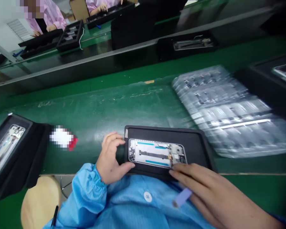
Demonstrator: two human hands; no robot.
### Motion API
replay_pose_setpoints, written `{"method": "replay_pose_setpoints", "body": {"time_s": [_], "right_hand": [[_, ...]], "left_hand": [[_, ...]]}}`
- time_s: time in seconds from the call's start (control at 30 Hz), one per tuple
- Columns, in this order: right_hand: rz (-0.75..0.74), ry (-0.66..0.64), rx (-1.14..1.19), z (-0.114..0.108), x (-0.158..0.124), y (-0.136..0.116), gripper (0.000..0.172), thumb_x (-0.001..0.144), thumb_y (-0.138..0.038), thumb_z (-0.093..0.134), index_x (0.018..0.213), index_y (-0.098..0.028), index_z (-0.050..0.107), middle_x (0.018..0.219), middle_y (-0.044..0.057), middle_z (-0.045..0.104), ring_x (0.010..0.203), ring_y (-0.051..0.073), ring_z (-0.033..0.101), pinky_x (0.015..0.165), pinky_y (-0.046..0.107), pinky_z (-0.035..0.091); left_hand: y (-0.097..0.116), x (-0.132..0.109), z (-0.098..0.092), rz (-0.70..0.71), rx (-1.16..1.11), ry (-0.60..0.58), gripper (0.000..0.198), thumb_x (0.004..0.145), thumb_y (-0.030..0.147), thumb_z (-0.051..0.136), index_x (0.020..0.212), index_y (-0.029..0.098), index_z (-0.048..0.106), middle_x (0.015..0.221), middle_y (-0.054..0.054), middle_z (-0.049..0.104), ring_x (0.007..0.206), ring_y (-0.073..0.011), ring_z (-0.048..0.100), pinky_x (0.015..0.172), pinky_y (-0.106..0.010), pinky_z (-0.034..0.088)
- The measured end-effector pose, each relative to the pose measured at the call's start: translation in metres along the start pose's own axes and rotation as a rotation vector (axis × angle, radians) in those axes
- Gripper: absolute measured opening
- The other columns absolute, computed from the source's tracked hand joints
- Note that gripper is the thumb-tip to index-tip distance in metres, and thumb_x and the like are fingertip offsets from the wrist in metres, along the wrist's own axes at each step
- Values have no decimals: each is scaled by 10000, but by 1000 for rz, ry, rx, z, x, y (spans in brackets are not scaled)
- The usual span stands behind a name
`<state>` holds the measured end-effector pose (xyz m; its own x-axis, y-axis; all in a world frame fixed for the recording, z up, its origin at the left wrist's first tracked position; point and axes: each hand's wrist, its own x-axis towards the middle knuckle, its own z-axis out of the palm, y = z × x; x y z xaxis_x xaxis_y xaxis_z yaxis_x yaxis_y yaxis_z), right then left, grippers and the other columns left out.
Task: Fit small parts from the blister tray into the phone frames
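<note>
A phone frame [154, 152] with its inner parts exposed, blue strips and a dark flat cable, lies in a black tray [195, 143] in front of me. My left hand [112, 159] grips the tray's left end, thumb on the front rim and fingers by the back corner. At the phone's lower right corner, the fingertips of my right hand [202, 184] touch its edge, covering part of it. A small purple tool [182, 197] with a dark tip sticks out below those fingers, held in the same hand; its exact kind is blurred.
Stacked clear plastic trays [228, 111] lie to the right. Black trays with phone frames stand at left [7, 149], far right [264, 76] and on the line behind [188, 44]. A wooden stool [40, 203] is below left. Two people in pink sleeves work across.
</note>
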<state>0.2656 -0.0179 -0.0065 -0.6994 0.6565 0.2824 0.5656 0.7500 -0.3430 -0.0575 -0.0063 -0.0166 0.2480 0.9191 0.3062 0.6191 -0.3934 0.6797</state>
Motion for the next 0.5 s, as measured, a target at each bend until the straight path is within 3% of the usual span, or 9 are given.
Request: {"method": "replay_pose_setpoints", "body": {"time_s": [0.07, 0.17, 0.3, 0.4, 0.5], "right_hand": [[-68, -48, -90, 11, -2, -5, 311, 900, -287, 554, 1178, -211, 668, 1122, 120, 710, 924, 290, 696, 735, 454, 604], [-77, -90, -147, 22, 3, -13, 281, 911, -183, 469, 1096, -178, 682, 1013, 101, 722, 846, 257, 695, 720, 436, 598], [-115, -90, -125, 20, 8, -14, 292, 873, -143, 468, 1065, -213, 676, 960, 75, 725, 781, 231, 689, 707, 397, 590], [-178, 18, -99, 15, 34, 21, 311, 814, -189, 559, 1090, -285, 665, 976, 67, 730, 783, 245, 691, 665, 387, 570], [-209, 170, -146, 19, 120, 92, 278, 791, -362, 601, 1052, -300, 673, 982, 104, 721, 754, 287, 678, 580, 429, 496]], "left_hand": [[3, -8, -13, -33, 37, 90, 640, 696, 300, 820, 1224, 238, 462, 1280, -112, 539, 1335, -342, 436, 1089, -614, 396], [8, -23, -33, -77, 98, 236, 488, 759, 244, 770, 1168, 235, 504, 1214, -90, 580, 1313, -320, 471, 1082, -606, 408], [14, -45, -65, -108, 213, 498, 347, 786, 204, 743, 1070, 233, 545, 1134, -65, 612, 1269, -305, 521, 1072, -589, 418], [15, -65, -98, -138, 435, 703, 299, 781, 213, 743, 1018, 232, 561, 1077, -54, 619, 1239, -305, 535, 1061, -574, 420], [8, -89, -137, -206, 736, 801, 305, 794, 247, 726, 1052, 223, 565, 1073, -70, 613, 1226, -311, 524, 1065, -570, 401]]}}
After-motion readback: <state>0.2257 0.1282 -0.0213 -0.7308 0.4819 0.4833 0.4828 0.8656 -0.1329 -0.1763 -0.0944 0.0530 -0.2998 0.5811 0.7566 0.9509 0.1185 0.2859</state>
